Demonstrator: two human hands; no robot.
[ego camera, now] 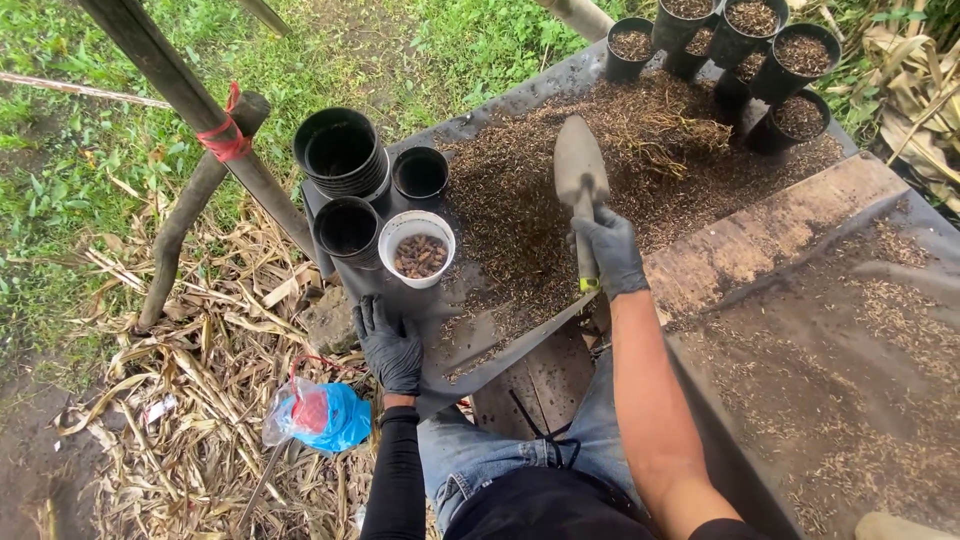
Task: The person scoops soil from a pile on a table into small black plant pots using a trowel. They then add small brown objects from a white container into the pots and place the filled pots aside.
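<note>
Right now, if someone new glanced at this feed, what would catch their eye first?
Most likely the grey garden trowel, held by its handle in the black-gloved right hand over the dark sheet spread with brown potting mix at centre. Next, the white cup of pebbly brown pellets among empty black nursery pots to the left, with the left hand resting on the sheet's near edge. Filled black pots cluster at top right.

One trowel (580, 185) was gripped. Just left of that grip, three empty black pot positions (420, 172) and one white cup of pellets (418, 250) were counted. Beyond the grip, about seven filled black pots (805, 55) were counted, and farther left, one blue bag (330, 415).
</note>
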